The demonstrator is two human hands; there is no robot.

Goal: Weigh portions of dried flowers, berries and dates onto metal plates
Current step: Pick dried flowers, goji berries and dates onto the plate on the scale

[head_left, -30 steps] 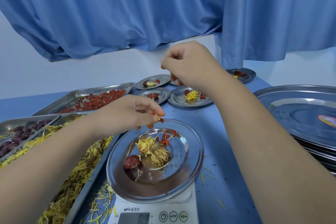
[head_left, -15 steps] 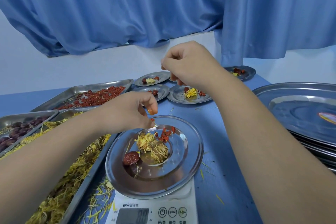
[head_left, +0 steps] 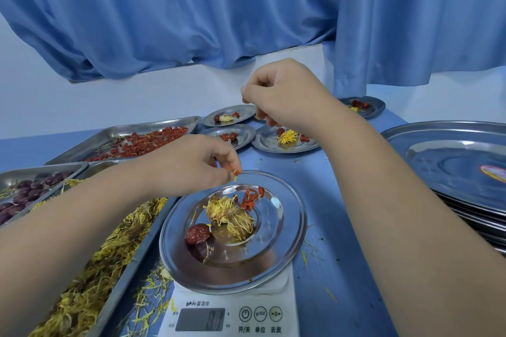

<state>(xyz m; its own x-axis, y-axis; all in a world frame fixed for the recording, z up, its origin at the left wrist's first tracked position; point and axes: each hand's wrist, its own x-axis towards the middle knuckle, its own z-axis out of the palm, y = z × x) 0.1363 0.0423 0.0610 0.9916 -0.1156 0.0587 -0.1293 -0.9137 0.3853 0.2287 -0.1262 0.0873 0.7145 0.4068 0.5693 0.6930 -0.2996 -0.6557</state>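
Note:
A round metal plate (head_left: 290, 227) sits on a white digital scale (head_left: 232, 312). It holds a dried yellow flower (head_left: 230, 216), a red date (head_left: 197, 233) and a few red berries (head_left: 250, 197). My left hand (head_left: 189, 164) hovers over the plate's far left rim and pinches a small red berry (head_left: 237, 172) in its fingertips. My right hand (head_left: 284, 93) is raised above the far plates, fingers curled; whether it holds anything is hidden.
Trays at the left hold dried yellow flowers (head_left: 90, 276), dark dates (head_left: 24, 194) and red berries (head_left: 137, 142). Several filled small plates (head_left: 284, 139) stand at the back. A stack of large metal plates (head_left: 451, 161) fills the right side.
My left hand has dropped berries onto the plate and now holds one berry at its fingertips. The view has shifted down a little, showing more of the scale. My right hand stays raised.

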